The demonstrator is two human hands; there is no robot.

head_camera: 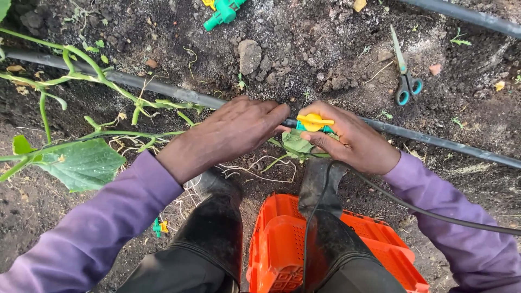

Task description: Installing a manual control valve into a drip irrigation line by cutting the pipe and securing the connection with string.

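Observation:
A black irrigation hose [135,81] runs across the soil from left to right. My left hand [233,130] grips the hose just left of a teal valve with a yellow handle [313,122]. Around that valve my right hand [353,142] is closed, fingers under it and thumb beside the yellow handle. Purple sleeves cover both arms. A thin black tube [434,212] leads off past my right wrist.
An orange slotted crate [282,244] stands between my black rubber boots [217,228]. Scissors with teal handles [404,76] lie on the soil at the back right. A spare green valve [222,12] lies at the top. A leafy vine [81,160] spreads on the left.

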